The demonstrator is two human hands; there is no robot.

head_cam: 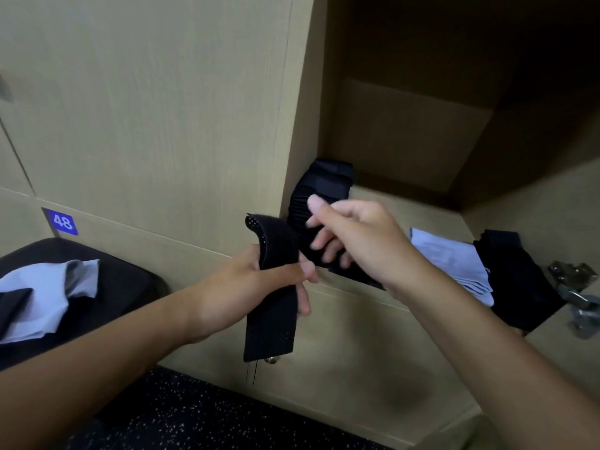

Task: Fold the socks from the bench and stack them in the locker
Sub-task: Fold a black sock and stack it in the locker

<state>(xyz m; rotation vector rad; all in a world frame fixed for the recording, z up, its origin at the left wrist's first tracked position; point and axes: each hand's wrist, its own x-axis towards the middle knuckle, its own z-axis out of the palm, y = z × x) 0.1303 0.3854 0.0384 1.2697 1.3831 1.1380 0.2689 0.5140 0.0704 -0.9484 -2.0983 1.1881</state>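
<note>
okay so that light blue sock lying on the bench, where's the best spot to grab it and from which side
Probably the raised, bunched end of the light blue sock, pinched from above. That end stands up off the bench, so fingers can close around it, while its lower part lies flat and partly under a black sock.

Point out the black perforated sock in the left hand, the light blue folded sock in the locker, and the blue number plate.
black perforated sock (271, 323): head view, lower hanging half.
light blue folded sock (449, 258): head view, top face.
blue number plate (60, 221): head view, on the digits.
</note>
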